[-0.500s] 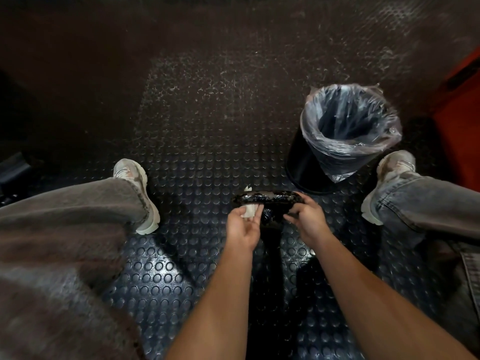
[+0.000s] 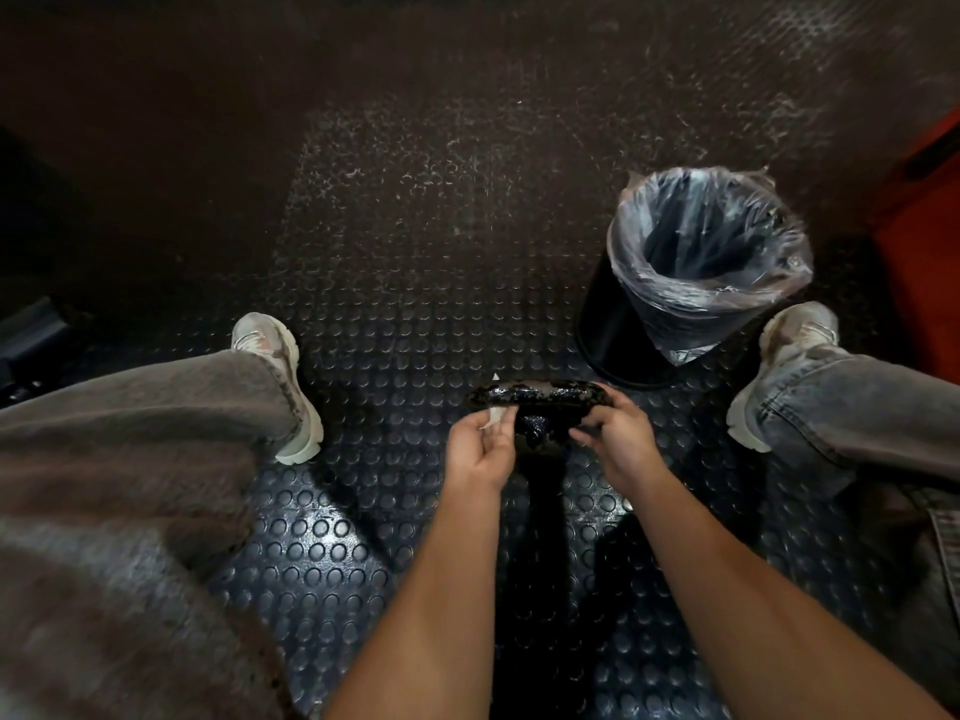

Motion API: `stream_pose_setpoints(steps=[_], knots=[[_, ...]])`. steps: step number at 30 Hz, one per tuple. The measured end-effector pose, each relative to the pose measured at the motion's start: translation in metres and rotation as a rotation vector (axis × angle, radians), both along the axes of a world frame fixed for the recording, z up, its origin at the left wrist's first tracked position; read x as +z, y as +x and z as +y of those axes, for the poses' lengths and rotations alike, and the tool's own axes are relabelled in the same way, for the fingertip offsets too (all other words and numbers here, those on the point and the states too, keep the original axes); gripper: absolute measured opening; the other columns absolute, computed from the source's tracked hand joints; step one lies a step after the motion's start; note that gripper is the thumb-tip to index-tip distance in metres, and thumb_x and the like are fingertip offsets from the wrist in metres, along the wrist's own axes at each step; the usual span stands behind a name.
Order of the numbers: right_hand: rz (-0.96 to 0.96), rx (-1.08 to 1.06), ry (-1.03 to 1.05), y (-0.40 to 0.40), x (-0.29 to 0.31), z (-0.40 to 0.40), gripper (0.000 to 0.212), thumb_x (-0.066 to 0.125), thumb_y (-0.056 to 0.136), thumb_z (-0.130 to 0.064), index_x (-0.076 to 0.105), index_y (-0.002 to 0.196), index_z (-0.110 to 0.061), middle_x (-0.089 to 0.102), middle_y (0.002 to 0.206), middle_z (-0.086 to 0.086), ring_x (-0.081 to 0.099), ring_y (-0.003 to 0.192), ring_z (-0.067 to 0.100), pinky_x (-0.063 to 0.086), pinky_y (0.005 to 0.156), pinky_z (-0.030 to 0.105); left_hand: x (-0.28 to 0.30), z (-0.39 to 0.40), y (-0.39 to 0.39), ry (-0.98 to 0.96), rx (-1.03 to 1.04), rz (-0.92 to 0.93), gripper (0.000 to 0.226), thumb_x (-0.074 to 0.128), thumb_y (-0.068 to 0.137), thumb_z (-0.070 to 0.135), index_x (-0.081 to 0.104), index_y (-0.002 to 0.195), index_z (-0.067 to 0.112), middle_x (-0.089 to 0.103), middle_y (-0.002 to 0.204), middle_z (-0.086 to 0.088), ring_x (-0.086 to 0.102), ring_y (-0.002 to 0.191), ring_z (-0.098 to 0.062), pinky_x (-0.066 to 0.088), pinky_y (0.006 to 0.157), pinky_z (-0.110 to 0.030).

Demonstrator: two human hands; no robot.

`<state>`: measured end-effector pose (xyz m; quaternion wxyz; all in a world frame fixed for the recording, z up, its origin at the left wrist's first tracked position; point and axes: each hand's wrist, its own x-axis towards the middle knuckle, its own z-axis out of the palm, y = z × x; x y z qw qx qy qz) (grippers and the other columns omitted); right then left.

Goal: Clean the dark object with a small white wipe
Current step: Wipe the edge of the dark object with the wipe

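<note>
Glossy black dark object, wet-looking, mottled with pale smears, right hand gripping its end, left hand pinching small white wipe against it

The dark object sits between the hands, left hand with the wipe at its left end, right hand at its right. The lined bin stands far right on the floor, between the shoes.

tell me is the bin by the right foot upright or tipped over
Upright. The bin stands on the studded floor with its lined mouth facing up.
</note>
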<state>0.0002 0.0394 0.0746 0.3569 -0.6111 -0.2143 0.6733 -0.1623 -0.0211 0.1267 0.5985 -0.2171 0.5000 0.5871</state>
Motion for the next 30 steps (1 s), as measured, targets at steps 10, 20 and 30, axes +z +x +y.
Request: stream_pose_setpoints(steps=[10,20,30], knots=[[-0.002,0.002,0.001,0.003,-0.005,-0.001,0.054,0.046,0.082,0.011,0.061,0.128,-0.011,0.066,0.125,0.016,0.063,0.116,0.032,0.056,0.080,0.039,-0.018,-0.003,-0.017,-0.085,0.092,-0.336,0.041,0.028,0.103,-0.007,0.038,0.142,-0.017,0.056,0.132,-0.034,0.056,0.127,-0.040,0.042,0.112,-0.047],[0.017,0.003,0.006,0.003,-0.005,-0.001,0.054,0.046,0.081,0.011,0.061,0.129,-0.008,0.067,0.122,0.016,0.064,0.108,0.028,0.055,0.075,0.035,-0.011,0.011,0.004,0.025,0.243,-0.139,0.035,0.045,0.102,0.000,0.047,0.134,-0.015,0.057,0.130,-0.026,0.061,0.115,-0.028,0.047,0.108,-0.043],[0.022,-0.001,0.001,0.005,-0.003,-0.002,0.054,0.045,0.081,0.011,0.061,0.129,-0.009,0.067,0.123,0.017,0.064,0.115,0.032,0.056,0.077,0.036,-0.012,0.003,0.001,-0.132,0.013,-0.275,0.043,0.028,0.102,-0.010,0.031,0.143,-0.019,0.052,0.136,-0.035,0.057,0.125,-0.041,0.038,0.115,-0.047]])
